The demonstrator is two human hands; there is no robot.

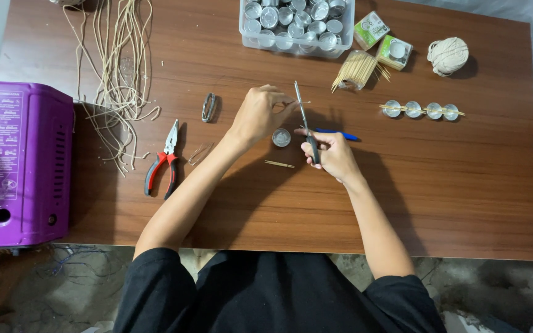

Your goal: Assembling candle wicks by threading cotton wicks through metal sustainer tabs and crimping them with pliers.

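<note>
Scissors [306,126]: centre of frame, blades pointing toward upper frame, gripped at the handles by right hand [333,154].
Right hand: clenched around scissor handles, just above tabletop [451,203].
Left hand [259,114]: fingers pinched on a thin pale wick piece [302,102] at the blades; piece too small to detail.
Metal cup [281,137]: small, round, on tabletop between both hands.
Toothpick [279,164]: lying loose, just below the cup.
Blue pen [337,133]: partly hidden behind right hand.
Pliers [163,161]: red-and-black handles, left of centre.
Cord strands [118,68]: loose bundle, upper left.
Clear tub [297,24]: upper centre, filled with metal cups.
Cup row [422,110]: four cups, right of centre, sticks across the tops.
Purple appliance [16,166]: far left edge.
</note>
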